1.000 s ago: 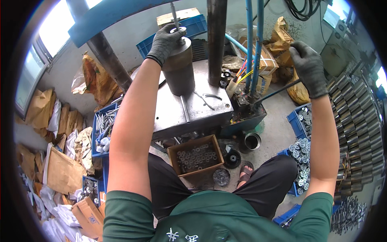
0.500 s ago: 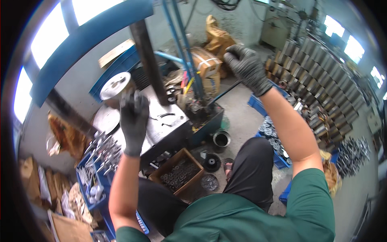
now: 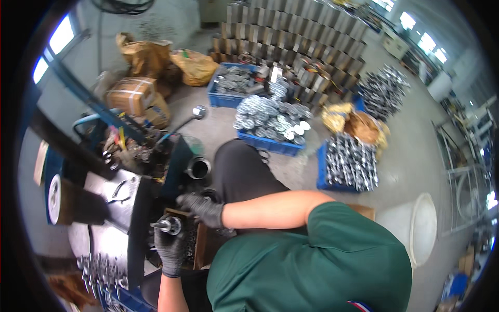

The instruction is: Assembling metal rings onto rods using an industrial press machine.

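Note:
My left hand (image 3: 170,250), in a dark grey glove, is closed around a shiny metal shaft with a round flange (image 3: 170,225), held beside the edge of the press table (image 3: 136,208). My right hand (image 3: 205,209), gloved the same way, reaches left across my lap above the cardboard box (image 3: 205,247). Its fingers are blurred, and whether they hold anything does not show. Small metal rings (image 3: 191,242) partly show in the box beneath my hands. A lever with a ball knob (image 3: 199,111) sticks out beyond the press, with no hand on it.
Metal shafts (image 3: 101,273) stand in a cluster at the lower left. A metal cup (image 3: 199,168) is on the floor past my right hand. Blue crates hold metal discs (image 3: 270,117) and shafts (image 3: 351,161). Stacked metal cylinders (image 3: 291,31) line the back; a white tub (image 3: 416,229) stands right.
My right hand has left the lever and come down near the box. My left hand has drawn back from the press with the flanged shaft. My view has swung to the right.

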`<state>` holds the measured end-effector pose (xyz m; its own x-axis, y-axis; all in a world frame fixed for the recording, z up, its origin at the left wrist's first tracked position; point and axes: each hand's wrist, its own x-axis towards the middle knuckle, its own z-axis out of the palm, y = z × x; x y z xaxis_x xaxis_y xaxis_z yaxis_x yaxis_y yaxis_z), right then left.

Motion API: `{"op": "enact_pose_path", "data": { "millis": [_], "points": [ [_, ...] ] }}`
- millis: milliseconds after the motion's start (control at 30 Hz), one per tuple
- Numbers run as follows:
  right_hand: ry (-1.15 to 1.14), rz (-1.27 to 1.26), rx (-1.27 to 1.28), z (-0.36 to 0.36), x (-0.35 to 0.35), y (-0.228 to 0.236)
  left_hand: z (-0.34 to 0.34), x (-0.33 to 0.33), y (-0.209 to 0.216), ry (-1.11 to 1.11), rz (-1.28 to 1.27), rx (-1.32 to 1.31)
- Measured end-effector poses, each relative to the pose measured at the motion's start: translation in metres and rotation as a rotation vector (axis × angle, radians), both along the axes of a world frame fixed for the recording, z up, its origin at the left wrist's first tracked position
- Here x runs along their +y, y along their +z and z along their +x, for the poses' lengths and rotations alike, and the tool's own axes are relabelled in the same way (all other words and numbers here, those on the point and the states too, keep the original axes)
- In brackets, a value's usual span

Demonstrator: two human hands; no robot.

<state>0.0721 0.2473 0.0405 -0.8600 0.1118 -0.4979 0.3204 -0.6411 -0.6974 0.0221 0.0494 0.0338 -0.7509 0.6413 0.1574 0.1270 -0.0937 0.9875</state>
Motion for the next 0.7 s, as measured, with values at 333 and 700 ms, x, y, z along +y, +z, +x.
{"op": "enact_pose_path", "data": {
  "millis": [333, 700],
  "points": [
    [0.177, -0.03, -0.04, 0.007, -0.015, 0.011, -0.023, -0.014, -0.048, 0.014, -0.16, -0.025],
    [-0.081, 0.026, 0.68, 0.11, 0.133, 0.098, -0.058, -0.045, -0.077, 0.092, -0.588, 0.12]
  ]
}}
